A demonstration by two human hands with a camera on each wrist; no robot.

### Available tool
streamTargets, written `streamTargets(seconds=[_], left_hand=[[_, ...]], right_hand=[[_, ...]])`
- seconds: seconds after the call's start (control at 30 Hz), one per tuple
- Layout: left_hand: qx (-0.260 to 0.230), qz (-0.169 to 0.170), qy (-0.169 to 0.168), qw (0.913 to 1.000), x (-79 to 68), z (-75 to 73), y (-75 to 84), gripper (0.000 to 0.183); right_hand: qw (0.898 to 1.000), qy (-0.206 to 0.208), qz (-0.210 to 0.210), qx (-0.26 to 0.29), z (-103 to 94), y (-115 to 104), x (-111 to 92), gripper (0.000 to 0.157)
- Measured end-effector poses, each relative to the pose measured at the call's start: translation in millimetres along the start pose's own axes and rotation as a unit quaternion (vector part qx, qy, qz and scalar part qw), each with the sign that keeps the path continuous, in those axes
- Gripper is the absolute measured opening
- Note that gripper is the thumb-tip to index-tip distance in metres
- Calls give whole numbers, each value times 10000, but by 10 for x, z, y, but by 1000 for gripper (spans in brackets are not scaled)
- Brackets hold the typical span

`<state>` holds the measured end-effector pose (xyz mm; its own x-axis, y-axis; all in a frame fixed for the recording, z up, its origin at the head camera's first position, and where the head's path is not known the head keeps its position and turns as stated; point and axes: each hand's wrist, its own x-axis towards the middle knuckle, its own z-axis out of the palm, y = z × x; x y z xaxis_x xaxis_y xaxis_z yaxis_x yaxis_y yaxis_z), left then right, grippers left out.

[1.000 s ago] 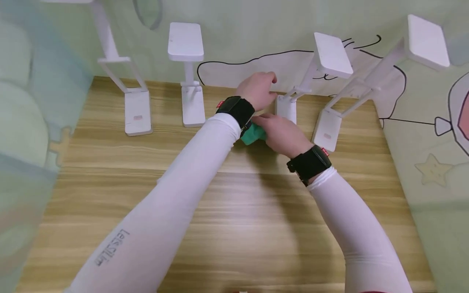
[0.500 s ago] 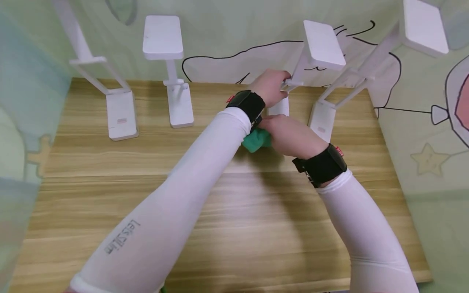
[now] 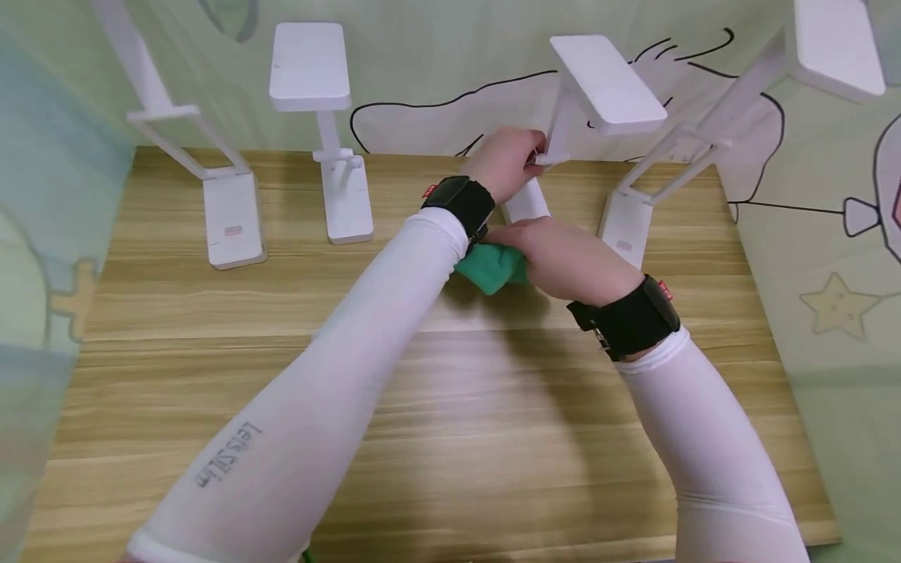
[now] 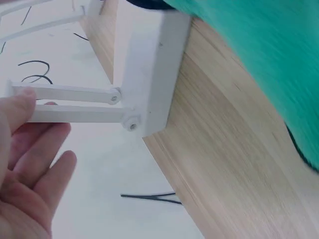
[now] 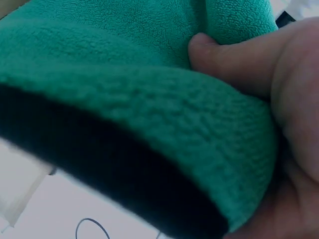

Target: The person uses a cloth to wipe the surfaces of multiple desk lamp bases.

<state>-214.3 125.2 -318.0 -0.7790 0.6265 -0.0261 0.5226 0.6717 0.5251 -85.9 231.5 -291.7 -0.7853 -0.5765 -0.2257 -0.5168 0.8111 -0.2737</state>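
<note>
A white desk lamp point(image 3: 608, 82) stands near the back of the table, right of the middle. My left hand point(image 3: 503, 164) pinches its hinged arm; in the left wrist view the thumb lies over two parallel struts point(image 4: 75, 93) just by the lamp base point(image 4: 144, 64), the other fingers loosely bent behind. With my right hand point(image 3: 580, 262) I hold a bunched green cloth point(image 3: 493, 267) at the front of that base, which the hand partly hides. Close up in the right wrist view, the thumb presses into the folded terry cloth point(image 5: 124, 94).
A similar lamp point(image 3: 838, 47) stands close by on the right. Two more, one white lamp point(image 3: 310, 66) and another lamp point(image 3: 235, 219), stand to the left along the back. Behind the wooden table point(image 3: 211, 336) is a wall point(image 3: 436, 47) with cartoon drawings.
My left hand has moved from beside the lamp onto its arm and now pinches it. The lamp has turned, its base now slanting. The cloth stays in my right hand.
</note>
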Motion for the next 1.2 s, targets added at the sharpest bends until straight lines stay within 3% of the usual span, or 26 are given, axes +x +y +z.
streamTargets(seconds=[0.13, 0.37, 0.47, 0.6, 0.73, 0.87, 1.07, 1.2], left_hand=[[145, 87, 158, 9997, -37, -29, -167, 23], [-150, 12, 340, 9993, -130, -105, -458, 22], [-151, 7, 410, 9990, -162, -135, -545, 20], [-256, 78, 581, 9980, -210, -146, -617, 17], [-327, 191, 742, 9965, -257, -127, -653, 14], [-462, 45, 650, 9968, -286, -116, -644, 21], [-648, -381, 574, 9955, -294, -105, -648, 26], [-664, -473, 643, 9946, -287, -97, -672, 25]], right_hand=[[9995, 147, 196, -183, -141, 9, -23, 56], [9917, 1072, 577, -405, -328, 36, -62, 64], [9883, 1304, 582, -528, -222, 83, 19, 66], [9850, 1491, 181, -846, 115, 172, 188, 59], [9884, 1140, -124, -991, 477, 216, 286, 55], [9939, 720, -220, -807, 692, 243, 318, 57], [9963, 655, -378, -417, 716, 286, 394, 59], [9968, 601, -447, -270, 682, 300, 484, 59]])
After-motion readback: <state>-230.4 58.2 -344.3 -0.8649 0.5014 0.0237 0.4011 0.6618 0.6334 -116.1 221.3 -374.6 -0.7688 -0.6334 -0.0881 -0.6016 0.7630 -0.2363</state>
